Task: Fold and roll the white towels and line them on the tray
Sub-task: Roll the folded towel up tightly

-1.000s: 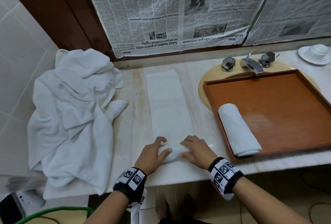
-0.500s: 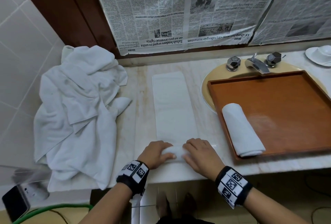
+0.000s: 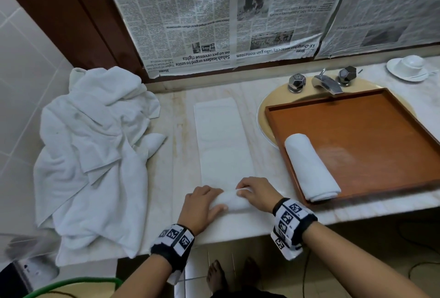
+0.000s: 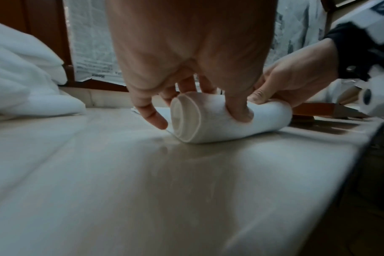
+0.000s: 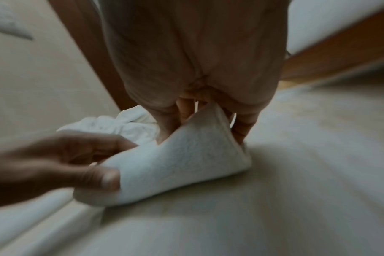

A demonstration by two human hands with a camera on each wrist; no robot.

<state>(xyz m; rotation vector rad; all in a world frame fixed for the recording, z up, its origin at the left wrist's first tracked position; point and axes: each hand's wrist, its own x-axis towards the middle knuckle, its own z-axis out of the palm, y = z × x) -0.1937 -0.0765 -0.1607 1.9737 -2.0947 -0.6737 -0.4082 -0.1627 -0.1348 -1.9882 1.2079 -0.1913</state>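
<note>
We have our left hand [image 3: 202, 204] and right hand [image 3: 256, 194] both curled over the started roll at the near end of the long folded white terry towel [image 3: 223, 140], which lies flat on the pale marble counter [image 3: 176, 154] left of the brown wooden tray [image 3: 371, 135]. If one hand pushes ahead of the other, we judge the roll will skew into a cone. If our fingers slacken, it could loosen and fail to match the finished white rolled towel [image 3: 309, 169] at the tray's left side.

Marble counter [image 3: 181, 145] with towel pile [image 3: 95, 154], folded towel [image 3: 221, 140], tray [image 3: 357, 145].
</note>
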